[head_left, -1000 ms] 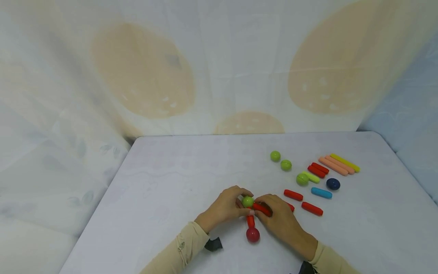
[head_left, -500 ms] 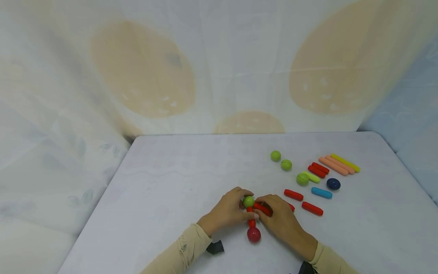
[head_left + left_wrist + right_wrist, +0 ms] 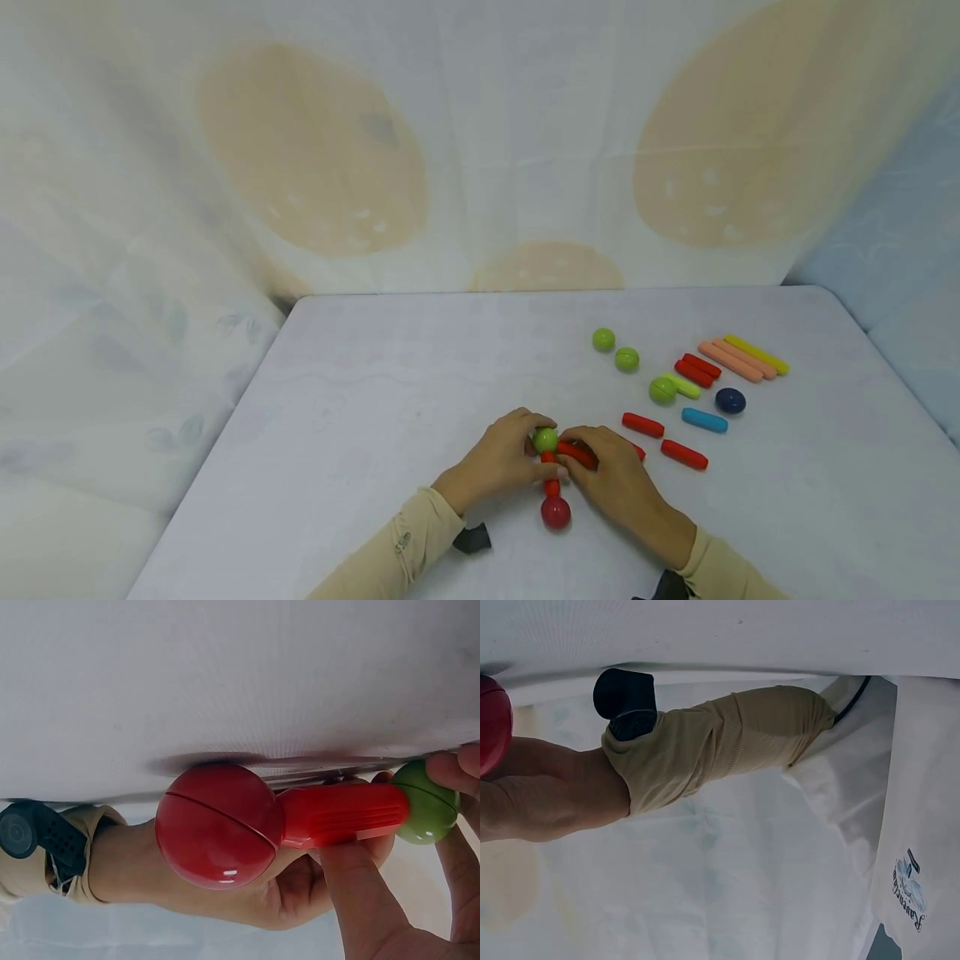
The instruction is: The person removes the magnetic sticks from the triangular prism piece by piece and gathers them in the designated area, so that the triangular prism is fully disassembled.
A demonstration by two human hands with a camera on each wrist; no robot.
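Note:
A green ball (image 3: 545,439) tops a short red rod (image 3: 551,486) that ends in a red ball (image 3: 556,512) near the table's front. My left hand (image 3: 525,448) pinches the green ball, with its thumb on the rod. My right hand (image 3: 594,468) holds a second red rod (image 3: 576,454) with its end against the green ball. In the left wrist view the red ball (image 3: 217,825), the red rod (image 3: 341,814) and the green ball (image 3: 427,804) lie in one line, and my left fingers (image 3: 450,766) curl round the green ball. The right wrist view shows only the red ball's edge (image 3: 491,724).
Loose pieces lie right of my hands on the white table (image 3: 390,375): two red rods (image 3: 642,425) (image 3: 683,455), a blue rod (image 3: 704,420), a dark blue ball (image 3: 730,401), green balls (image 3: 603,339) and pink, red and yellow rods (image 3: 738,358). Cloth walls stand behind.
My left hand has crept a little right, its thumb now on the upright red rod. The joined pieces and my right hand have barely moved.

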